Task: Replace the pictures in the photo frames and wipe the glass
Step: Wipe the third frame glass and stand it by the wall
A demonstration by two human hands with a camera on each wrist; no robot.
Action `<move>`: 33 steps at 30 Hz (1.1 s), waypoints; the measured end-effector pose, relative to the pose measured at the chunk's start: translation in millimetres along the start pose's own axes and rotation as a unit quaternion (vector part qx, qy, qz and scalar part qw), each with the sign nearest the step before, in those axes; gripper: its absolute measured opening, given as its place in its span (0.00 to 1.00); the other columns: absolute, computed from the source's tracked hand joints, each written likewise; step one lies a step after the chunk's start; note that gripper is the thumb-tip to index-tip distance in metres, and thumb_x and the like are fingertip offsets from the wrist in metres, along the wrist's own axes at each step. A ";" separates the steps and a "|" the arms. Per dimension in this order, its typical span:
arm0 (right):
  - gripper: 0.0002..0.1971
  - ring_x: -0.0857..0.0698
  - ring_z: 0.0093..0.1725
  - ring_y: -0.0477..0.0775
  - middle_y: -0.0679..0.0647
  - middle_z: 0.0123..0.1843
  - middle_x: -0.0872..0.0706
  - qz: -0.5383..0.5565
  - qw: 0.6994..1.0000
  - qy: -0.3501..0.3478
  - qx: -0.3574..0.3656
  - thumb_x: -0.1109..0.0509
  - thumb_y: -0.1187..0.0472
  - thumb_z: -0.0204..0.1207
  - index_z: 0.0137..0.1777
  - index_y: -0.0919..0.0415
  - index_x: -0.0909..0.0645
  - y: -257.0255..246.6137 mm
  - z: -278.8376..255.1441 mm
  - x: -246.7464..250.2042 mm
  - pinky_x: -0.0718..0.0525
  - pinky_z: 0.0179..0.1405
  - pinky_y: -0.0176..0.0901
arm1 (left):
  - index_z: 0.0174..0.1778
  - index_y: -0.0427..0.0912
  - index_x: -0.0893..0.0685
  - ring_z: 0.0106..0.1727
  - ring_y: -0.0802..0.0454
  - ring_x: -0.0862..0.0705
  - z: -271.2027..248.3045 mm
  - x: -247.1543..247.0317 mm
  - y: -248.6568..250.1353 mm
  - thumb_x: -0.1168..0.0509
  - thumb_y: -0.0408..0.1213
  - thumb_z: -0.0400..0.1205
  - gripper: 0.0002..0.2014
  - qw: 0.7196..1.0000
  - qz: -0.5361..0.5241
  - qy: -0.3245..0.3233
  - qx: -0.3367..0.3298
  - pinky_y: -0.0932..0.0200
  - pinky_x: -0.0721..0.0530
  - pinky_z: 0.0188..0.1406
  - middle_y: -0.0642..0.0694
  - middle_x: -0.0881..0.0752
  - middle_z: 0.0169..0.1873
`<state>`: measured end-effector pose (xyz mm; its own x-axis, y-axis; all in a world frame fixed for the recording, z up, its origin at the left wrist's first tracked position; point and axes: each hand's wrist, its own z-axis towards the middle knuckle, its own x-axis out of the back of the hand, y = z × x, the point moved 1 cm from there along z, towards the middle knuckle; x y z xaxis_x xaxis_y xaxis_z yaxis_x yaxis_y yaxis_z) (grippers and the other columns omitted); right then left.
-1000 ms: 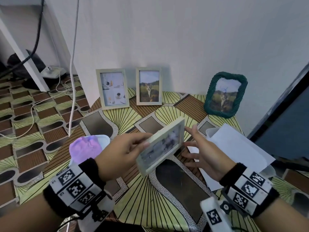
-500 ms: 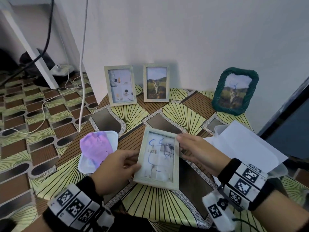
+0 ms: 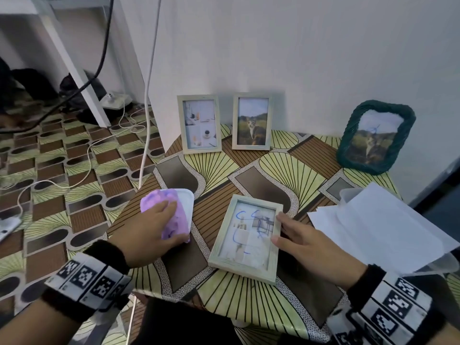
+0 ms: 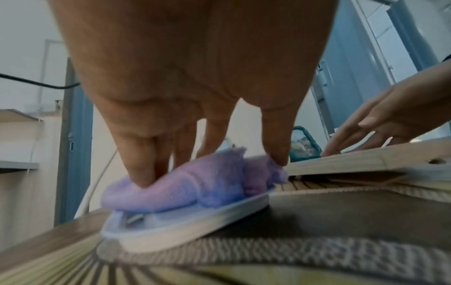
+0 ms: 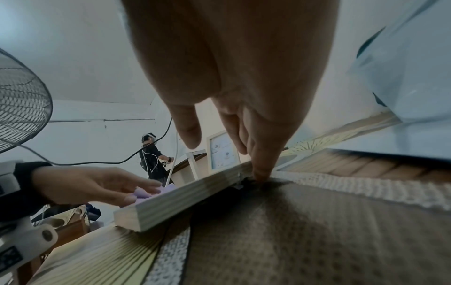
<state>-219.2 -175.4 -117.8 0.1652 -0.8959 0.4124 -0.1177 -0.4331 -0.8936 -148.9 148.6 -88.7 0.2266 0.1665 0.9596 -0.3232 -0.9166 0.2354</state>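
A pale wooden photo frame (image 3: 245,239) lies face up on the patterned table (image 3: 268,185), with blue pen scribbles on its glass. My right hand (image 3: 277,227) touches the frame's right edge with straight fingers. In the right wrist view a fingertip (image 5: 261,174) presses down beside the frame (image 5: 185,194) and the thumb hovers above it. My left hand (image 3: 174,220) is to the left, on a purple cloth (image 3: 178,224) that sits in a shallow white tray (image 3: 186,200). In the left wrist view the fingers (image 4: 141,173) and thumb pinch the bunched cloth (image 4: 195,189).
Two pale frames (image 3: 199,124) (image 3: 251,122) and a green woven frame (image 3: 374,136) stand against the back wall. White paper sheets (image 3: 373,225) lie over a clear container at the right. Cables (image 3: 146,108) hang and trail on the floor to the left of the table.
The frame went from tilted in both hands to lying flat on the table. My left hand let go of it and moved left onto the purple cloth.
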 end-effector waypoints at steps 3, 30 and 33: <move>0.28 0.29 0.67 0.17 0.19 0.70 0.27 0.011 1.000 0.002 -0.008 0.29 0.51 0.81 0.78 0.38 0.35 1.5 1.6 2.1 0.29 0.62 0.16 | 0.85 0.42 0.43 0.82 0.49 0.35 0.5 -4.4 -3.0 0.40 0.65 0.80 0.43 0.998 0.033 -0.048 0.001 0.59 0.33 0.75 0.46 0.39 0.85; 0.13 0.13 0.65 0.49 0.53 0.65 0.12 0.278 0.952 0.084 -0.098 0.28 0.60 0.79 0.63 0.53 0.16 -8.6 -10.9 23.7 0.16 0.67 0.51 | 0.62 0.35 0.15 0.44 0.48 0.14 3.3 4.5 103.0 0.36 0.24 0.80 0.14 0.943 -0.127 0.102 -0.291 0.62 0.18 0.47 0.42 0.09 0.47; 0.13 0.13 0.65 0.51 0.55 0.65 0.13 0.263 0.955 0.093 -0.100 0.29 0.60 0.80 0.64 0.54 0.17 -10.3 -17.6 23.8 0.17 0.69 0.53 | 0.66 0.38 0.18 0.56 0.44 0.14 13.3 -12.4 109.6 0.37 0.28 0.82 0.16 0.954 -0.064 0.007 -0.293 0.50 0.19 0.57 0.42 0.12 0.59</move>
<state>-231.3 -194.0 -95.7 -0.1417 -0.9890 -0.0427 -0.3241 0.0871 -0.9420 -174.9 41.2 -76.8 0.2886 0.2722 0.9179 -0.7520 -0.5290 0.3933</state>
